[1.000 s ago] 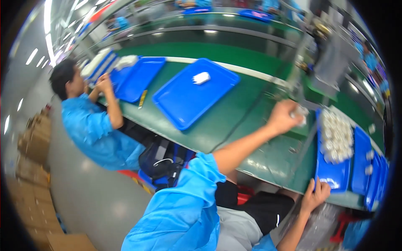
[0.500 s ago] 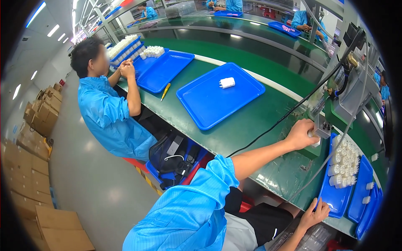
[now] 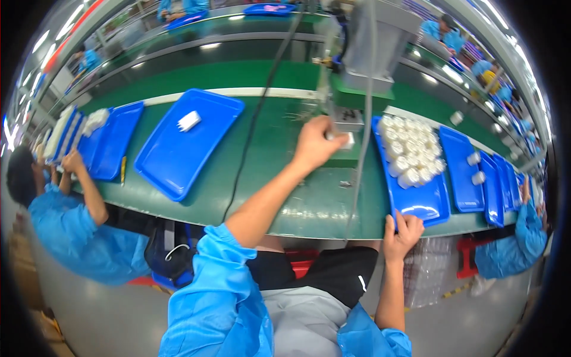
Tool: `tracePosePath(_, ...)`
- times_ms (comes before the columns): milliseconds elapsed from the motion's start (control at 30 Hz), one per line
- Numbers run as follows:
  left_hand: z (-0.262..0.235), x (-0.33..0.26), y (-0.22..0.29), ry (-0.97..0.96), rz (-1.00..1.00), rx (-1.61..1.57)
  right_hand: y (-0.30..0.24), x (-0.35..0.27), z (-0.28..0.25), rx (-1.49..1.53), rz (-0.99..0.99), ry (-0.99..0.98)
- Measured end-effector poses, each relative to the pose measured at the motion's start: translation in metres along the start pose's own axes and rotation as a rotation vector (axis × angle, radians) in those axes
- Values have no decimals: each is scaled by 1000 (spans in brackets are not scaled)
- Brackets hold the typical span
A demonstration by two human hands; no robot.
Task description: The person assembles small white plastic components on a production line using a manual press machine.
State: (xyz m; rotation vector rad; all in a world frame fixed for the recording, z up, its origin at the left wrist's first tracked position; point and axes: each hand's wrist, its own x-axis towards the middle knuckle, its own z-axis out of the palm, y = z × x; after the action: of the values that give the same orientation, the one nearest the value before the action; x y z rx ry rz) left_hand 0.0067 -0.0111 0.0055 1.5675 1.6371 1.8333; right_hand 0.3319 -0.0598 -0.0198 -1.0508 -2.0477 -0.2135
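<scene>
My left hand (image 3: 315, 143) is at a small bench press (image 3: 372, 44), with thumb and fingers closed on a white plastic part (image 3: 344, 140). The part sits just below the metal block (image 3: 348, 119) at the press's foot; my fingers hide some of it. At the near edge of a blue tray (image 3: 421, 208), my right hand (image 3: 402, 237) grips the rim with bent fingers. Many white cylindrical parts (image 3: 410, 149) stand packed in the far part of that tray. To the left, one white pronged part (image 3: 189, 121) lies in another blue tray (image 3: 172, 152).
A black cable (image 3: 253, 131) and a grey hose (image 3: 360, 160) cross the green bench. More blue trays (image 3: 463, 178) stand on the right, one with two white parts. A yellow-handled tool (image 3: 124, 171) lies near a co-worker (image 3: 77, 232) on the left. Behind runs a green conveyor (image 3: 238, 77).
The view has swung to the right, showing more trays and another person there. My left hand stays at the press on the white part, and my right hand remains at the tray's near edge.
</scene>
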Motion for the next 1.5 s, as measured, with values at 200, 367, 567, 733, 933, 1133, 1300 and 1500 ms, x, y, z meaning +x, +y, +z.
tracePosePath(200,6,0,14,-33,-54,-90,3,-1,-5,-41,30,16)
tracePosePath(367,6,-1,12,-46,-99,-97,4,-1,-3,-22,19,34)
tracePosePath(567,8,3,-6,-47,-109,-48,1,1,-4,-8,18,32)
tracePosePath(733,9,8,-5,-15,-107,-139,0,1,-5,-13,22,38)
tracePosePath(933,-35,12,26,37,-165,-51,3,-1,-6,-2,35,23)
tracePosePath(1133,-113,-9,8,65,-231,172,1,7,-7,1,25,25)
tracePosePath(1300,-133,-21,-4,6,-315,300,5,5,-8,31,26,-1)
tracePosePath(1500,-136,-21,-1,-45,-335,367,4,5,-9,29,22,-24)
